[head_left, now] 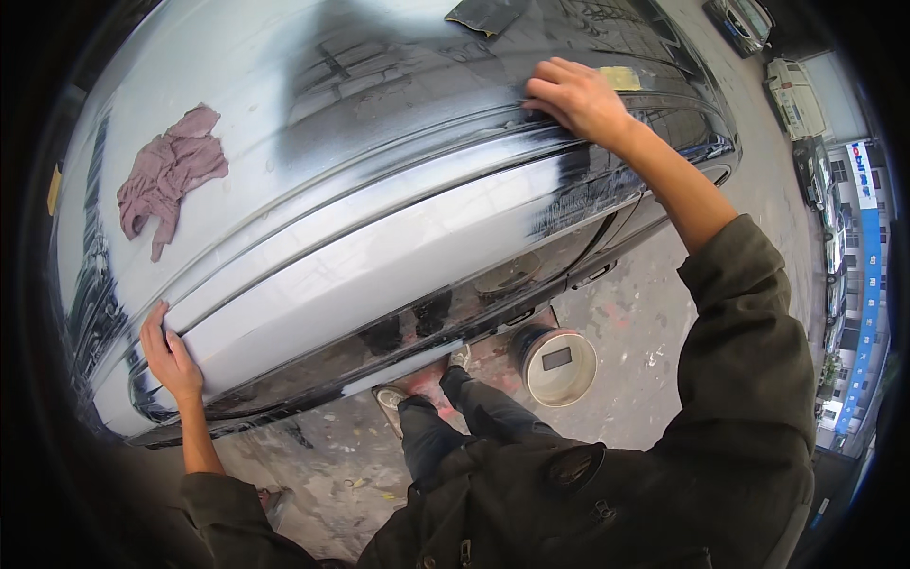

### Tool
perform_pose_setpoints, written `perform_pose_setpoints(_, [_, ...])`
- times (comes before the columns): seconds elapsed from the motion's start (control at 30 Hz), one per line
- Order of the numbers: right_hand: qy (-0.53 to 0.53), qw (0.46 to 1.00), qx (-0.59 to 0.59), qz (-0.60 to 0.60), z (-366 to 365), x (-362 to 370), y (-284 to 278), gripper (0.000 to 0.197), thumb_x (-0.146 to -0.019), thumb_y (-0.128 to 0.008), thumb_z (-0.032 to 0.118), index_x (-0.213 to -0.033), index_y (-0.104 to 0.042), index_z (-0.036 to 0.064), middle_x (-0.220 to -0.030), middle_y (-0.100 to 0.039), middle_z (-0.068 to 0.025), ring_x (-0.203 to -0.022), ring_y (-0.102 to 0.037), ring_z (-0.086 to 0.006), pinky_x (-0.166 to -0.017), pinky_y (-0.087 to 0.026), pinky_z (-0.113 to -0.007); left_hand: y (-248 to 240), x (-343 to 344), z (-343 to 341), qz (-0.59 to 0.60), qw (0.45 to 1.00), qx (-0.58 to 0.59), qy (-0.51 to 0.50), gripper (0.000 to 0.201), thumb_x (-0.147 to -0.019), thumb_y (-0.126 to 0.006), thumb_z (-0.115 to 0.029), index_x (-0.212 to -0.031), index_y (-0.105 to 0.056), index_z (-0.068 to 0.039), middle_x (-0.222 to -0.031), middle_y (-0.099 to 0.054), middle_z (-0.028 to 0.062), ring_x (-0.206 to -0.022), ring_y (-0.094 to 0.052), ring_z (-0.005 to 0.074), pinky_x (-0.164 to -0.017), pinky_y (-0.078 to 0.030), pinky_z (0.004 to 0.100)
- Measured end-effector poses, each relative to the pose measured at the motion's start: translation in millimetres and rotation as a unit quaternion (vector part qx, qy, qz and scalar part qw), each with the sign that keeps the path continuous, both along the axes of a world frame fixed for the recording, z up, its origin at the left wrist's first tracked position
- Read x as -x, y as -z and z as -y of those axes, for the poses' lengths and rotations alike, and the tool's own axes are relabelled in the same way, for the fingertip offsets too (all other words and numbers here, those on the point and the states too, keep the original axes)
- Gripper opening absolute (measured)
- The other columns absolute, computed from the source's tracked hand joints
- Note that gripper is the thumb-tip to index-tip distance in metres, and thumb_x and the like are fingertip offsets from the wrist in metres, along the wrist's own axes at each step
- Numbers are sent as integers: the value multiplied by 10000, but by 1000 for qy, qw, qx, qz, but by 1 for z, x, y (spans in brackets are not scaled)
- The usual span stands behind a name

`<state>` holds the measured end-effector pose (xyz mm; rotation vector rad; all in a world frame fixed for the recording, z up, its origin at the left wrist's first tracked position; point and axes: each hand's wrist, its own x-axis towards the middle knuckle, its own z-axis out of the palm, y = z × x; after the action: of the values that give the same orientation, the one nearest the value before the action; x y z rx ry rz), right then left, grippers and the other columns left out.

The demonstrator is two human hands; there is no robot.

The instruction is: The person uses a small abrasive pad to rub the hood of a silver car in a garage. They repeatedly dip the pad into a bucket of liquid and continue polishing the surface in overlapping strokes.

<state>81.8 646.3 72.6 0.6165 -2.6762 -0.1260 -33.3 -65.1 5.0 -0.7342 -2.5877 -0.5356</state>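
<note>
A car body (398,275) with light grey patches over black paint spreads out before me. On its edge at the left rests my left hand (172,356), fingers stretched out and holding nothing. Farther off to the right, my right hand (574,98) is closed, fingertips pressed down by the groove along the roof edge. Whatever sits under those fingertips, if anything, is hidden. Just beyond this hand lies a flat yellowish piece (621,79). A dark sheet (485,15), perhaps sandpaper, is at the top. A crumpled mauve cloth (172,177) lies on the grey area at the left.
By my feet stands a round bucket (586,372) with a dark rectangular shape inside, close to the car's side. The concrete floor (645,379) is stained with paint. Parked cars (794,100) and a building with a blue band (867,294) are at the far right.
</note>
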Motion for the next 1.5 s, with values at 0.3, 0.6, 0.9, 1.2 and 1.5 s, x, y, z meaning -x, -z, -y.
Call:
perform_pose_setpoints(0.3, [223, 928, 222, -200, 55, -41, -25, 230, -1000, -781, 303, -1014, -734, 78, -889, -708, -82, -751, -696, -291, -663, -532, -389, 10, 4, -5, -10, 1000, -20, -12, 410, -930, -498, -33, -1297, -680, -16, -1320, -694, 185, -1251, -620, 396, -1124, -461, 462])
perform_pose_setpoints(0.6, [199, 465, 836, 216, 228, -69, -16, 326, -1067, -712, 403, -939, -682, 104, -770, -655, 4, -597, -587, -89, -572, -498, -251, -21, -56, -105, -7, 989, -135, 66, 495, -927, -647, 72, -1409, -654, -43, -1467, -632, 165, -1360, -586, 373, -1169, -458, 458])
perform_pose_setpoints(0.9, [169, 376, 844, 342, 314, -100, -40, 416, -1171, -483, 326, -1419, -631, 26, -1280, -709, -117, -1091, -717, -194, -856, -628, -356, -112, -155, -231, 131, 907, -211, 340, 354, -830, -894, -77, -1163, -777, -52, -1178, -776, 75, -1024, -735, 245, -878, -595, 381])
perform_pose_setpoints(1.2, [76, 552, 824, 102, 264, -133, -54, 136, -998, -804, 138, -1010, -730, 24, -916, -708, 51, -842, -597, -25, -757, -482, -221, -100, -192, -302, 349, 864, -341, 125, 347, -833, -950, -231, -957, -732, 9, -801, -748, 60, -737, -701, 130, -695, -572, 299])
perform_pose_setpoints(1.5, [75, 873, 478, 65, 130, -136, -37, 195, -910, -810, 121, -1093, -787, 57, -1000, -713, -80, -845, -680, -240, -725, -545, -330, -61, -122, -293, 190, 932, -289, 105, 317, -981, -809, -235, -1185, -719, -10, -1204, -742, 136, -1115, -706, 305, -968, -559, 411])
